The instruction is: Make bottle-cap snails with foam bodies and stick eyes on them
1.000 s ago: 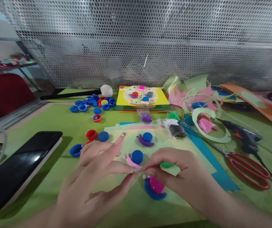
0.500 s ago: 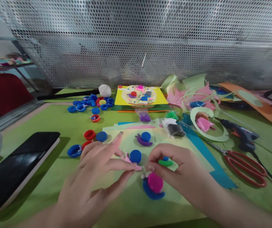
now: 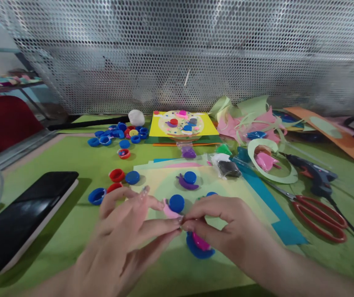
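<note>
My left hand [image 3: 124, 233] and my right hand [image 3: 231, 220] meet at their fingertips above the pale paper sheet [image 3: 241, 264]. Both thumbs and index fingers are pinched together; whatever lies between them is too small and hidden to name. Just behind the fingertips is a pink clay piece [image 3: 171, 211] against a blue bottle cap [image 3: 176, 203]. Under my right fingers, a magenta cap [image 3: 201, 242] rests in a curved blue clay piece [image 3: 199, 252], partly covered. A purple clay piece [image 3: 186, 183] with a blue cap [image 3: 190, 177] sits farther back. Another blue cap [image 3: 211, 194] is mostly hidden.
A phone [image 3: 25, 218] lies at left, with loose caps [image 3: 112, 133] behind. A yellow card with a decorated disc [image 3: 181, 123] leans at the back. Bagged clay [image 3: 229, 168], paper scraps [image 3: 248, 121], red-handled scissors [image 3: 319, 218] and a glue gun [image 3: 315, 173] are at right.
My right hand has moved left and slightly down, so the fingertips of both hands now meet. It covers more of the magenta cap and the small white bits seen before.
</note>
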### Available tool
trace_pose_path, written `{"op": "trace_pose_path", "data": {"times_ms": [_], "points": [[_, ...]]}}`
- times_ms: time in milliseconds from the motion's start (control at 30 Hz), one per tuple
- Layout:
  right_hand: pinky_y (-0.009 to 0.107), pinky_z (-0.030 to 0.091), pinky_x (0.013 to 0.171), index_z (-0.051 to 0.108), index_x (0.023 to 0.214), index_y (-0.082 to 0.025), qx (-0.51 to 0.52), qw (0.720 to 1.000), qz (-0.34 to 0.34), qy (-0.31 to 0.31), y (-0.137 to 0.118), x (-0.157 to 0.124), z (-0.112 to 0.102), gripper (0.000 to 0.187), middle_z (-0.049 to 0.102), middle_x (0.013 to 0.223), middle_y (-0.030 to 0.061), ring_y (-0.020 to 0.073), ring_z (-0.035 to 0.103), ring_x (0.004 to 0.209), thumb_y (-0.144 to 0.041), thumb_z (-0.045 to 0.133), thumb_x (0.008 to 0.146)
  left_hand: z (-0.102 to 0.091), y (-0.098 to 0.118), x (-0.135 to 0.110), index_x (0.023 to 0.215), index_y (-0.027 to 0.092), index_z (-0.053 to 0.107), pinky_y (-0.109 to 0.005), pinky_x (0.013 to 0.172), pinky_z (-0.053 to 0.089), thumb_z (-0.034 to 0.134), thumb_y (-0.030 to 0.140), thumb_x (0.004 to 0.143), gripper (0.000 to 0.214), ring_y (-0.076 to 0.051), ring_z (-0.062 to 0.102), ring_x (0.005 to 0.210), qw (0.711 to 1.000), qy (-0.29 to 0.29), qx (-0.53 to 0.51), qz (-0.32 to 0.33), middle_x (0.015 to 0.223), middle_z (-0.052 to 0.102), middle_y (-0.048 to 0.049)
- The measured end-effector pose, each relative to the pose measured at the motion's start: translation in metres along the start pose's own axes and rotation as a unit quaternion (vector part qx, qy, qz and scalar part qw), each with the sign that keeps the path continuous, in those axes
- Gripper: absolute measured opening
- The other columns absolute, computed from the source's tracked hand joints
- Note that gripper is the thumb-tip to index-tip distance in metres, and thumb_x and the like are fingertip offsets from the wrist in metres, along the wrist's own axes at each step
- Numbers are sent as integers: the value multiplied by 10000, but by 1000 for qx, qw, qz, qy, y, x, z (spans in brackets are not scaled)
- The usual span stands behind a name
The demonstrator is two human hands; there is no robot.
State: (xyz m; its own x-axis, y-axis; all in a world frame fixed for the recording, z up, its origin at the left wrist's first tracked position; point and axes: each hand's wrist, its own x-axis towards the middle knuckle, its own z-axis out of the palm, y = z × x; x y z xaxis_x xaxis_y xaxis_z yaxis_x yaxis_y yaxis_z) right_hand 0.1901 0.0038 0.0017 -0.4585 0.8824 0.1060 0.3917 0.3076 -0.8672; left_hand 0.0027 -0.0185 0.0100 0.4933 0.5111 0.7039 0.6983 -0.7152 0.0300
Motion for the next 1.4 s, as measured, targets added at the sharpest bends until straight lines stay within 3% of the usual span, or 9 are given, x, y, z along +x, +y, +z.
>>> {"op": "trace_pose_path", "data": {"times_ms": [300,533,767,967,1100,1267,1400], "points": [[215,468,593,707,739,-213,-2,1000,15,0,0,-4,3,110,694,707,-6,127,616,642,-208,601,766,1,4,4,728,255,697,-314,744,411,504,89,847,282,-181,567,676,999,28,28,14,646,658,-15],[191,449,562,675,719,-212,-2,1000,10,6,-2,-2,-1,84,682,688,-24,111,603,633,-213,613,777,5,3,-2,717,243,673,-308,733,420,546,99,793,206,-165,541,659,999,1,-19,-38,636,646,12],[193,455,581,694,730,-219,-4,1000,5,10,1,-1,1,89,698,707,-23,114,618,646,-202,619,774,5,0,-9,803,276,705,-319,811,404,507,175,876,234,-171,581,737,999,-16,27,-12,702,687,4],[197,459,550,695,743,-204,-3,1000,3,-2,0,-2,2,102,702,709,-3,130,629,651,-167,602,761,5,3,-2,714,313,694,-293,739,423,468,169,892,323,-161,592,705,999,25,31,-18,660,686,21],[206,467,587,675,738,-200,-30,998,-50,9,1,-5,3,112,701,721,0,126,625,661,-146,581,767,2,-3,-3,709,328,693,-291,724,418,487,153,877,318,-150,598,653,999,-4,49,15,655,693,39],[245,456,675,655,774,-195,-87,989,-116,21,2,-7,3,114,695,730,-16,120,619,680,-113,577,778,-3,-16,-24,901,301,695,-363,862,377,509,141,864,249,-189,625,815,992,-106,47,45,811,730,18],[254,446,652,630,734,-178,-125,980,-147,36,2,-6,3,105,674,699,-15,116,599,655,-84,589,756,-1,-12,-27,906,281,695,-375,816,392,493,160,868,238,-210,615,809,994,-96,38,40,807,724,-8]]}}
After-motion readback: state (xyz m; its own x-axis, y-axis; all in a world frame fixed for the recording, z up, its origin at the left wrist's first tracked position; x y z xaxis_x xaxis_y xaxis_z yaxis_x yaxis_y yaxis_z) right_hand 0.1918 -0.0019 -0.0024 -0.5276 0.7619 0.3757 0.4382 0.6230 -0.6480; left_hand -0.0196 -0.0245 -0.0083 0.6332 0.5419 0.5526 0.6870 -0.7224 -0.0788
